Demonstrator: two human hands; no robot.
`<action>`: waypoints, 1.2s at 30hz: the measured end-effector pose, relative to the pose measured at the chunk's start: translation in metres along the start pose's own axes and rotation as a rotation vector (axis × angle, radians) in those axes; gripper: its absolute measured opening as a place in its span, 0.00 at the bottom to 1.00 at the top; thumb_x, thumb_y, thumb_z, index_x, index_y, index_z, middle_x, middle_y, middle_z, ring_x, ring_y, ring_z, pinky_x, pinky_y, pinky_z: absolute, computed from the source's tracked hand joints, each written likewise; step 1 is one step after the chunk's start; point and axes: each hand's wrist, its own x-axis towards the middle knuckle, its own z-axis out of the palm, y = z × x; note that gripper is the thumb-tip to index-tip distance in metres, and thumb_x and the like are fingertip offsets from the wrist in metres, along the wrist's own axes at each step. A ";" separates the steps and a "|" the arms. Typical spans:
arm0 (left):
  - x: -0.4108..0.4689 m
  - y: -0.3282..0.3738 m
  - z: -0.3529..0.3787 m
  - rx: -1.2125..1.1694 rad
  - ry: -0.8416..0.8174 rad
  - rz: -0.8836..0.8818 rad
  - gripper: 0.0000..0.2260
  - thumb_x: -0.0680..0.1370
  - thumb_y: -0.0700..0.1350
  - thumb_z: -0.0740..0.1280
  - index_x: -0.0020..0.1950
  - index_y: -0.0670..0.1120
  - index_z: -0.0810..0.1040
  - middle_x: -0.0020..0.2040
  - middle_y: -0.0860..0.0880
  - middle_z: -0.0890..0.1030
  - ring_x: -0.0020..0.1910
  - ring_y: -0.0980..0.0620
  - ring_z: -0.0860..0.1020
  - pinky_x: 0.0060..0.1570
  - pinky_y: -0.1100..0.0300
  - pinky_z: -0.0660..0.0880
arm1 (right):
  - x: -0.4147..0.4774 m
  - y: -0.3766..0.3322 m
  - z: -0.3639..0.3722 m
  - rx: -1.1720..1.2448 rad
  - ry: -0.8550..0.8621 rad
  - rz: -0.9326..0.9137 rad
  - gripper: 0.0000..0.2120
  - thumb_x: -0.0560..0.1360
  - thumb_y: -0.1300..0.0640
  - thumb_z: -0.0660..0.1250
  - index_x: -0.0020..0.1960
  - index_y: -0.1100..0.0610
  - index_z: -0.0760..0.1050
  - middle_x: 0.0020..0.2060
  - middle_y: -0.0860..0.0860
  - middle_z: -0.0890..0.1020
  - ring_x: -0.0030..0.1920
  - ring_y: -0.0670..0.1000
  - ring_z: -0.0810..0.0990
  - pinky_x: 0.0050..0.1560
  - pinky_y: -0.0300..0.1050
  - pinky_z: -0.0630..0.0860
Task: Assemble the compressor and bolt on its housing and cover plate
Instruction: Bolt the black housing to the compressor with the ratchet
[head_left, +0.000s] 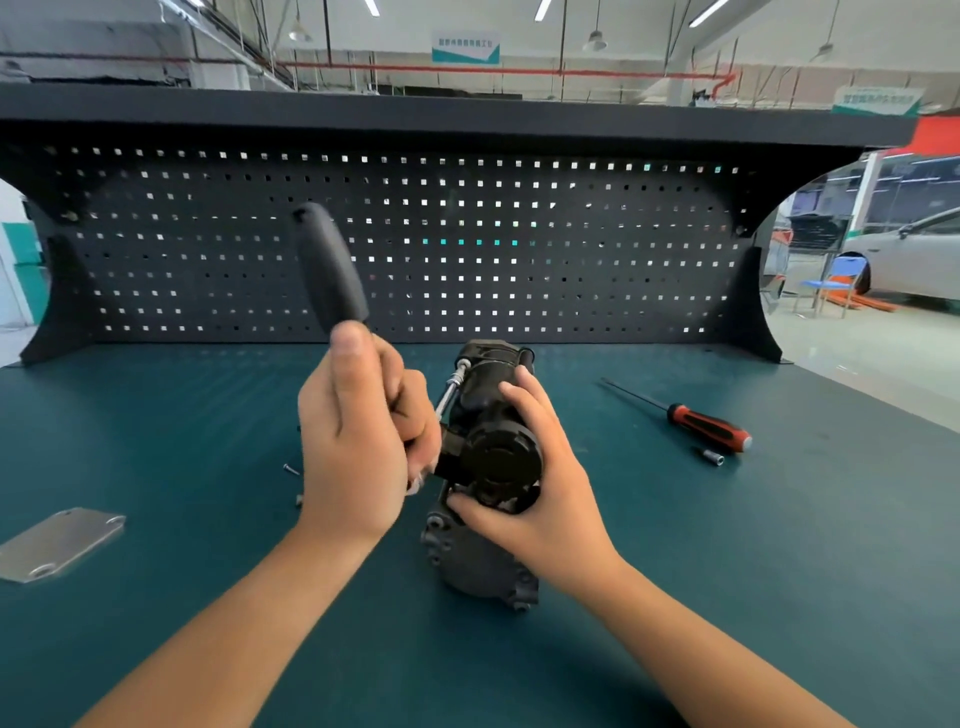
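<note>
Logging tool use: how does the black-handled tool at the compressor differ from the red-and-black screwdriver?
The black-handled tool is gripped by the left hand; the screwdriver lies untouched on the bench. The tool's handle is all black; the screwdriver's is red and black. The tool stands raised, its shaft reaching the compressor; the screwdriver lies flat, apart from it. Both have metal shafts.

Black compressor (488, 457); teal bench top (156, 415); red-black screwdriver (706, 426); silver cover plate (57, 543).
</note>
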 end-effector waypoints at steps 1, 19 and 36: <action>0.001 0.000 -0.001 0.040 -0.093 0.030 0.20 0.75 0.62 0.52 0.32 0.48 0.59 0.19 0.58 0.61 0.16 0.57 0.61 0.20 0.68 0.59 | 0.000 0.000 -0.001 0.008 -0.022 0.002 0.41 0.63 0.53 0.75 0.66 0.32 0.56 0.71 0.28 0.52 0.74 0.41 0.54 0.71 0.45 0.61; -0.015 -0.007 -0.001 -0.604 0.512 -0.282 0.23 0.80 0.63 0.47 0.32 0.49 0.62 0.24 0.54 0.60 0.20 0.53 0.63 0.23 0.68 0.67 | -0.007 0.006 -0.004 -0.031 -0.129 -0.017 0.53 0.61 0.44 0.76 0.70 0.28 0.41 0.74 0.32 0.44 0.75 0.42 0.48 0.73 0.47 0.58; 0.001 0.000 0.002 0.236 -0.336 0.118 0.16 0.76 0.59 0.53 0.33 0.51 0.62 0.19 0.58 0.66 0.19 0.62 0.64 0.22 0.69 0.63 | -0.006 0.006 -0.009 0.007 -0.215 0.105 0.52 0.58 0.45 0.76 0.66 0.23 0.42 0.74 0.35 0.40 0.69 0.31 0.58 0.60 0.23 0.63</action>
